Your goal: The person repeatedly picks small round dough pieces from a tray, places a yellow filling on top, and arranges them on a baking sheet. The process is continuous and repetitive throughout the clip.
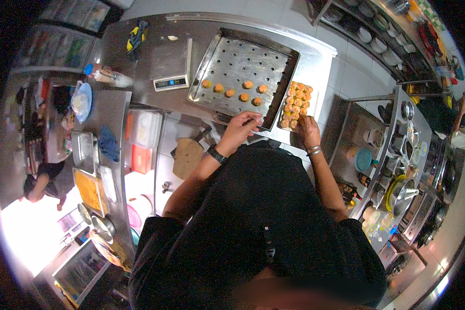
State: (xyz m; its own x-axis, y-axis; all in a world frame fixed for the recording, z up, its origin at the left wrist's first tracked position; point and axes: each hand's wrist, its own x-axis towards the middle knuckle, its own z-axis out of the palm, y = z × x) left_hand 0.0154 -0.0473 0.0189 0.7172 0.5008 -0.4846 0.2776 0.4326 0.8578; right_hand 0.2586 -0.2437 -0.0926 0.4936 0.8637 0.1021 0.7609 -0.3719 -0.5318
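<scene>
The fingers of the left hand (238, 130) are bent together at the near edge of the perforated steel tray (227, 62); they seem to pinch something small, but it is too small to tell what, so I cannot say if they grip anything. This hand wears a dark wristband. The fingers of the right hand (307, 130) are curled down at the near end of the white board (315, 103), touching the closest of the orange dumplings (296, 101) that are packed on it in tight rows. If they already hold one of them, I cannot tell. On this wrist there are thin metal bangles.

The board lies just beside the right edge of the tray. Inside the tray, seven more orange pieces (244, 91) sit apart from each other in a loose line, near its front side; the other part of the tray is bare metal with many little holes.

Tray and board both rest on a steel bench (155, 51). To the left of the tray stands a small digital scale (171, 81), and further back lies a yellow and dark cloth (135, 36). At the left end of the bench there is a blue plate (82, 101). Far at the right, shelves carry bowls (372, 39).
</scene>
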